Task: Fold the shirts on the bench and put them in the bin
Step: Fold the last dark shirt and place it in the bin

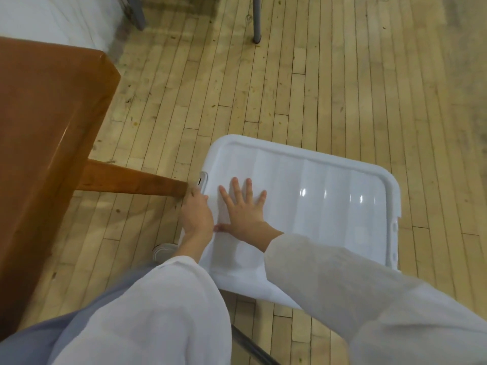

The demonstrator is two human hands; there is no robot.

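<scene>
Glossy plastic lid [316, 191], varnished wooden bench [47, 122]

The left hand's [196, 214] fingertips hide behind the lid's [316, 196] edge; bench [47, 127] cropped.

One view reaches me, from the wide-angle camera worn on the person's head, pitched steeply forward and down. It looks at close range along both sleeved forearms, which enter from the bottom edge, to the left grip [196, 214] and right grip [245, 206] meeting near frame centre on the white bin [303, 154]. The wooden surface [47, 114] crowds the left side, and the plank floor [316, 75] runs away to the top edge, its boards fanning out with the wide lens.
</scene>
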